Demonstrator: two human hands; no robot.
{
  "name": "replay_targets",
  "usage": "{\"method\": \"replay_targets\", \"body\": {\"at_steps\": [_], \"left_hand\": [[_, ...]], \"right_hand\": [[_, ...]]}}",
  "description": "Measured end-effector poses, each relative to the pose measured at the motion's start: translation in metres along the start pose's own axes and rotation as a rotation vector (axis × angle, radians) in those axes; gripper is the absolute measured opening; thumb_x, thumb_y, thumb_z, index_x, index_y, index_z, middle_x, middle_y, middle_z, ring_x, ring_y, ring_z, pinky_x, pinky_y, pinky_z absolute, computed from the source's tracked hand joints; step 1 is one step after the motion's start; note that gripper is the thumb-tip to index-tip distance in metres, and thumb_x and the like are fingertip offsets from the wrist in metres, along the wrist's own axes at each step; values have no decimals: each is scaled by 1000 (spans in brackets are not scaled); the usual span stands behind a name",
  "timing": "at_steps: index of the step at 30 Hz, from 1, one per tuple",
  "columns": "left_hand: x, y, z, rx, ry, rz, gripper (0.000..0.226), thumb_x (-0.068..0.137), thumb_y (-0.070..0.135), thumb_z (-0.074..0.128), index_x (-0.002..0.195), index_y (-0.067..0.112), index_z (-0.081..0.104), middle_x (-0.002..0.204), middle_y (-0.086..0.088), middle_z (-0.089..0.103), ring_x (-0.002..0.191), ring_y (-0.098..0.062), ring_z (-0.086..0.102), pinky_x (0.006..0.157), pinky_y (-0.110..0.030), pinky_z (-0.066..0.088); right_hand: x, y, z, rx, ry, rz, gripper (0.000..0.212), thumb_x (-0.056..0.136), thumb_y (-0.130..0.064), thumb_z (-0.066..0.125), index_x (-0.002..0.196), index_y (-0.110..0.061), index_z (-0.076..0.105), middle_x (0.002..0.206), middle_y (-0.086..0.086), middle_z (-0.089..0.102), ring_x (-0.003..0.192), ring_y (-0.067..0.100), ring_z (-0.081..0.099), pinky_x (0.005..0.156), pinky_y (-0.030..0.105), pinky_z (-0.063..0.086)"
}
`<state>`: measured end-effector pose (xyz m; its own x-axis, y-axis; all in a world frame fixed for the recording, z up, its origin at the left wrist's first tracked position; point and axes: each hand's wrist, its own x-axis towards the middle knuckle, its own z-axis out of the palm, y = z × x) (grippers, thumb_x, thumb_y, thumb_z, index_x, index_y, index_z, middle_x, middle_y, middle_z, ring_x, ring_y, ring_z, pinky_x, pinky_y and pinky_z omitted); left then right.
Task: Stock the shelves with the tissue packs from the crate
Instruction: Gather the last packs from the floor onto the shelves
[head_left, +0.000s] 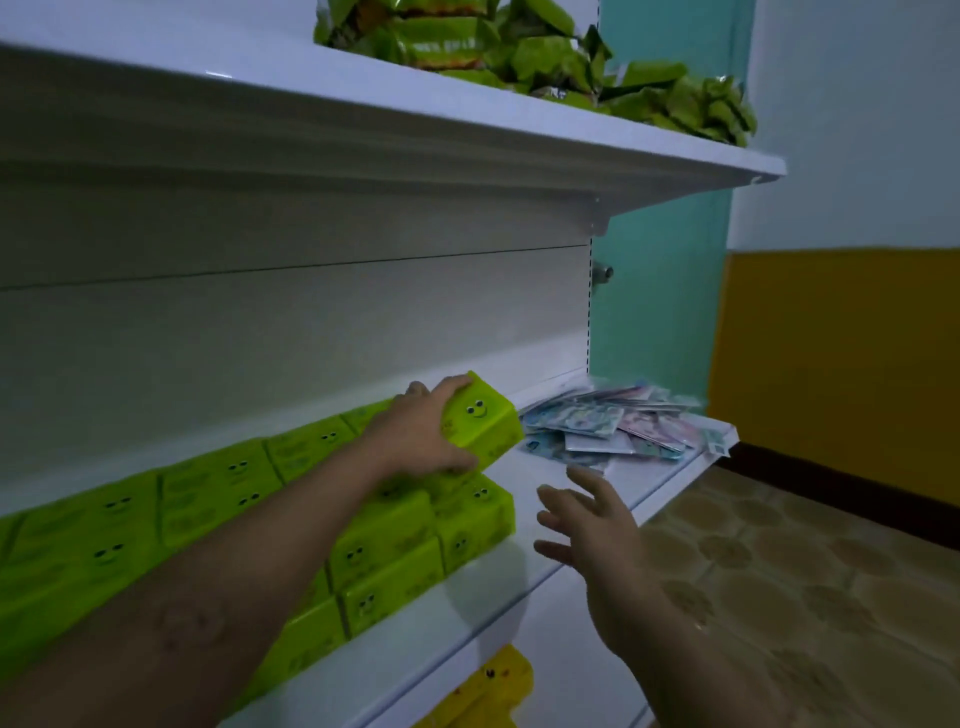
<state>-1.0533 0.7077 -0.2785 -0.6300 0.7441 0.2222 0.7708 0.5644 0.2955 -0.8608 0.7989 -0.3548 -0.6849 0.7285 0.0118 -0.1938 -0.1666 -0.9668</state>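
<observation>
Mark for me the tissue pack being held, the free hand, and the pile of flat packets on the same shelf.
held tissue pack (483, 418): head view, its smiley-printed face.
right hand (592, 525): head view, middle of the hand.
flat packets (597, 423): head view, pile's top packet.

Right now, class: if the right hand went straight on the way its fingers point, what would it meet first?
Probably the green tissue pack that the left hand grips: the open right hand points up and left toward it. Depth is unclear, so it could pass in front.
</observation>
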Motion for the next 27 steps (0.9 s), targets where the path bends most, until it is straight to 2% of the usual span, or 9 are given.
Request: {"method": "replay_targets", "body": {"at_steps": [5,9,13,15,17,19,21,24,27], "left_hand": [[50,-40,13,113,-27,-181,99,68,46,79,146,46,19,136,-16,37,127,-38,41,102,-45,41],[59,-62,34,255,-226,-286,101,71,52,74,151,42,12,153,-14,28,137,-35,36,110,-50,32],[68,-59,31,326,-321,-332,105,53,49,66,148,36,25,144,-7,47,124,-30,51,102,-47,44],[66,-50,22,437,-382,-363,102,58,50,66,150,36,23,151,-5,39,132,-32,44,107,-57,35],[54,-38,17,528,-393,-380,84,80,45,61,152,35,18,159,-4,24,142,-34,29,109,-70,18],[42,-23,15,550,-299,-316,75,88,40,53,153,33,16,160,-6,18,145,-34,21,108,-74,10],[29,-1,14,510,-154,-156,75,89,44,52,153,31,15,161,-5,14,147,-29,17,111,-70,8],[1,49,19,359,-29,69,65,90,50,51,148,30,29,155,1,30,143,-21,25,116,-60,7],[-32,97,38,178,-36,205,55,90,51,53,141,32,41,150,6,40,139,-17,33,118,-49,12]], "right_hand": [[17,14,-30,-65,56,38,29,91,-19,65,118,-21,57,122,9,57,94,20,63,76,42,56],[22,21,-38,-148,112,18,17,90,-19,65,105,-24,59,117,6,59,98,23,61,76,43,57],[19,22,-30,-214,109,33,22,91,-23,63,113,-22,58,117,3,59,93,21,62,80,46,56],[15,19,-25,-233,88,58,23,92,-24,63,114,-21,57,117,3,58,92,20,62,81,45,55],[9,16,-22,-232,74,83,24,92,-24,63,115,-20,56,117,4,58,91,18,62,79,41,55],[4,11,-21,-231,76,84,27,93,-22,62,119,-16,55,116,5,58,92,18,61,76,38,55],[-1,3,-24,-216,91,79,30,93,-20,61,122,-14,54,113,6,58,95,20,61,77,38,55],[-12,-8,-35,-163,123,79,30,93,-19,62,121,-13,53,111,8,58,96,21,61,80,39,55],[-27,-16,-55,-151,173,75,30,93,-20,61,121,-13,53,111,8,58,96,20,60,82,40,56]]}}
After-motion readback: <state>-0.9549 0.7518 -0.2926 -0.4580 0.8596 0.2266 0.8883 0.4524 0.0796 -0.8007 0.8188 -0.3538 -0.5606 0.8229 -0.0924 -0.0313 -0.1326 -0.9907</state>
